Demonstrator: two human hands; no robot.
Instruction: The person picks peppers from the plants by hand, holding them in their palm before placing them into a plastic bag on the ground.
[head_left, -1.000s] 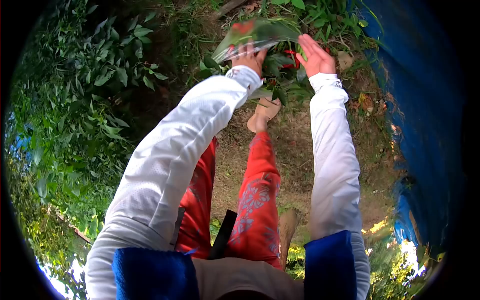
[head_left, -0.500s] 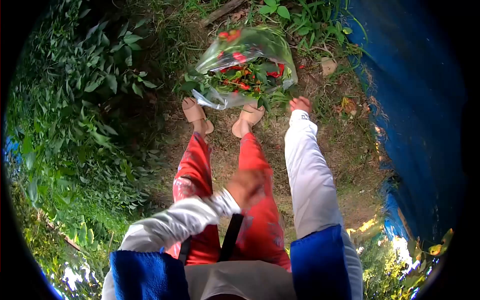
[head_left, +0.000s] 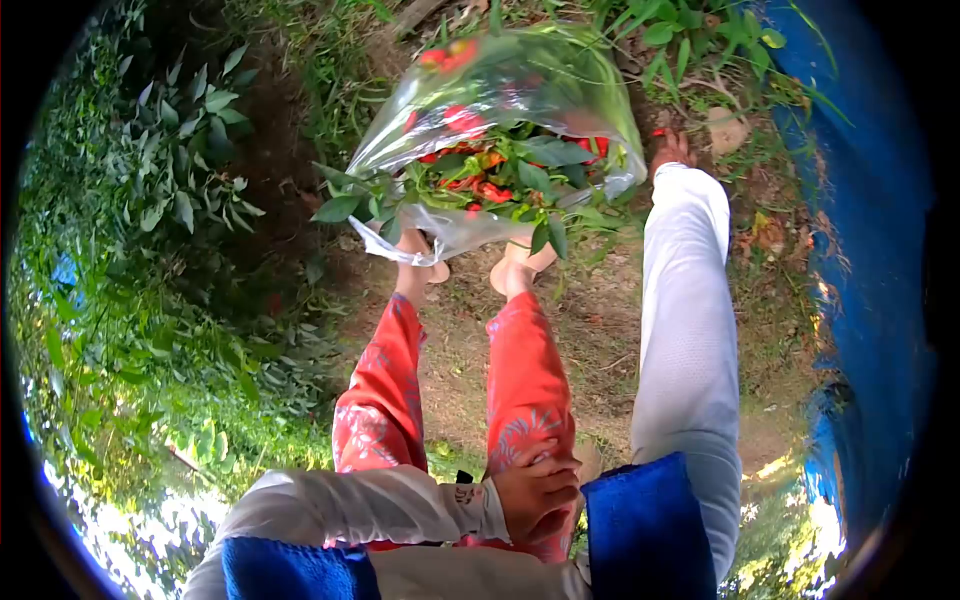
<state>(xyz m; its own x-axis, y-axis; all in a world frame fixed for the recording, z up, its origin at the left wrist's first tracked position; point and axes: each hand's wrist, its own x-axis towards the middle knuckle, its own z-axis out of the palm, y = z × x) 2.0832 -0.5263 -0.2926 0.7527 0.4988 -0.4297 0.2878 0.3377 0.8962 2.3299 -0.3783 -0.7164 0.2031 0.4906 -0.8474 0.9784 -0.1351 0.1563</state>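
My left hand [head_left: 540, 492] rests against my right leg [head_left: 530, 400] in red patterned trousers, its fingers apart and nothing held. Out at full reach, my right hand [head_left: 674, 152] is low over the ground to the right of a clear plastic bag [head_left: 450, 232]. Its fingers are stretched out, with a small red piece [head_left: 658, 132], pepper-like in colour, right at the fingertips. Red peppers [head_left: 490, 192] and green leaves [head_left: 548, 152] fill the bag's open mouth, which faces me and overlaps my sandals in this view.
Dense leafy plants [head_left: 170, 330] line the left side. A blue sheet [head_left: 870, 250] runs along the right. Just beyond my right hand lies a pale stone [head_left: 727, 132]. Bare soil with dry grass [head_left: 610, 340] is underfoot.
My right hand has reached forward and right, away from the bag's near corner to the small red piece. My left hand has come down onto my right leg. The view has come closer to the bag.
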